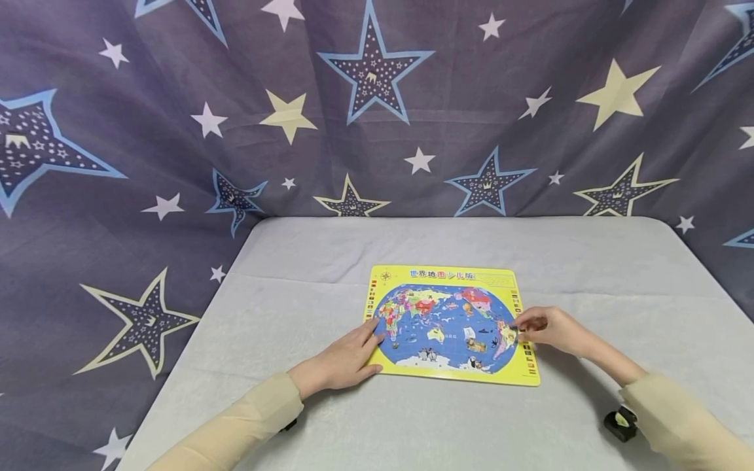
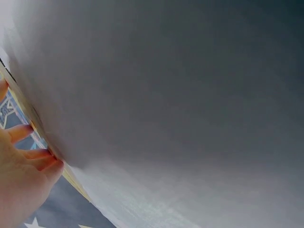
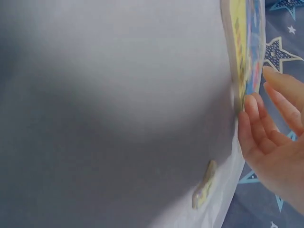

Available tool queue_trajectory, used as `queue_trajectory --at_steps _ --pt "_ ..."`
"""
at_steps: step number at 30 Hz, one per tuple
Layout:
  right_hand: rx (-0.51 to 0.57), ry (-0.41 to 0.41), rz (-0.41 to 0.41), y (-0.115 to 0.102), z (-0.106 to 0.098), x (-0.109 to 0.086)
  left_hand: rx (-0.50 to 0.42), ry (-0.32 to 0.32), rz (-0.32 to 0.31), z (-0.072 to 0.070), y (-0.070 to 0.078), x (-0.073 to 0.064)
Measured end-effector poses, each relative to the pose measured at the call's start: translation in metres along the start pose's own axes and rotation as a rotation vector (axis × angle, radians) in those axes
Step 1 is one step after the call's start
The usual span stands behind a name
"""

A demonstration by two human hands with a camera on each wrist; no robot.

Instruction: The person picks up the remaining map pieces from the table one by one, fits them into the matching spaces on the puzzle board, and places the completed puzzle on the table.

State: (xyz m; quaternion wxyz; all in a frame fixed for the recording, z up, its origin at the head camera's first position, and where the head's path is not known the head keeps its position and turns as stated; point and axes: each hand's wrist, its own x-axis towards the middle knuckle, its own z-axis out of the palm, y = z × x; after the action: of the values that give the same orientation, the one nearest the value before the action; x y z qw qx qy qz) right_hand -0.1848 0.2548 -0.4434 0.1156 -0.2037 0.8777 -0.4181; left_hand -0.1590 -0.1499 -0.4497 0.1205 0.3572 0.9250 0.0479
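A yellow-bordered world map puzzle board (image 1: 453,376) lies flat on the table, its blue oval map filled with coloured continents and animal pictures. At its left edge rests my left hand (image 1: 347,356), fingers stretched over the border and thumb by the lower left corner. My right hand (image 1: 554,329) is at the right edge, its loosely bent fingertips touching the board beside South America. A small dark spot shows at those fingertips in the head view. In the right wrist view, the fingers (image 3: 256,123) meet the board's edge, with no held piece visible.
A small yellowish flat piece (image 3: 204,185) lies on the table in the right wrist view. The pale grey cloth-covered table (image 1: 318,261) ends at a dark curtain (image 1: 424,183) with stars. A black wrist device (image 1: 621,424) sits under the right sleeve.
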Motion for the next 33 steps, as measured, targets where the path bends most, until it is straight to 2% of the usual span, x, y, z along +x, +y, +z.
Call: queue_trajectory --at_steps 4,11,13,26,33 --pt "-0.006 0.013 -0.009 0.002 -0.006 -0.005 -0.001 0.005 0.002 0.0 0.0 0.0" --pt "0.004 0.023 0.076 0.004 -0.016 -0.017 -0.007 0.006 -0.002 -0.001 0.0 -0.001" --pt "0.003 0.025 0.078 0.004 -0.018 -0.02 -0.004 0.003 -0.002 -0.001 0.0 -0.001" --pt "-0.017 0.044 -0.021 0.013 -0.029 -0.041 -0.004 0.001 -0.003 -0.001 0.001 -0.001" --pt "-0.073 0.049 0.054 0.021 -0.033 -0.05 -0.002 -0.003 -0.001 -0.001 0.001 -0.001"
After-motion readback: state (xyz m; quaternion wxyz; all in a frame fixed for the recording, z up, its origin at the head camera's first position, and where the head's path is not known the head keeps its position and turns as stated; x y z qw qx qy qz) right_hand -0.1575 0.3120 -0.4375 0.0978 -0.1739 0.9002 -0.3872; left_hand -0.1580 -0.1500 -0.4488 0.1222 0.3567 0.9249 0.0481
